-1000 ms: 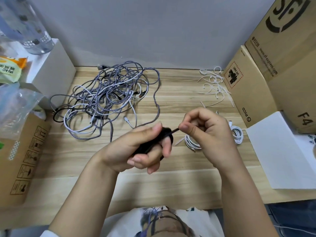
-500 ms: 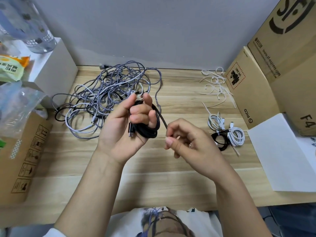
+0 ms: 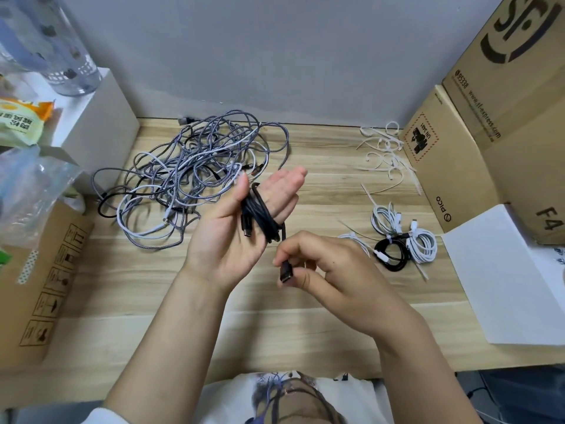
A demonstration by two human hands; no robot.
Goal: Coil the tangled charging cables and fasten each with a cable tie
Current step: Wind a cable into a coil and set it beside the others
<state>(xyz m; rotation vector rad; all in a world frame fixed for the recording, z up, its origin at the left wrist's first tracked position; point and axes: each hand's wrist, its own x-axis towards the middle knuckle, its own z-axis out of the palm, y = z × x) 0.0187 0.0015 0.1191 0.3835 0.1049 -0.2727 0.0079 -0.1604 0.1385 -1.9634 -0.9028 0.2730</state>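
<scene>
**Coil now on flat palm**

Black cable (image 3: pixel 260 214) wound around left hand (image 3: pixel 244 221), fingers now straightened rather than curled as half a second ago. USB plug (image 3: pixel 286 270) newly pinched in right hand (image 3: pixel 324 270). Tangled pile (image 3: pixel 189 175) behind on desk (image 3: pixel 305 325); tied coils (image 3: pixel 403 240), loose ties (image 3: pixel 385 151) right.

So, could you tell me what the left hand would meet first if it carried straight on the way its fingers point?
Probably nothing on the desk. The left hand, wrapped in the black cable, points up and right over bare wood toward the wall; depth is unclear.
</scene>
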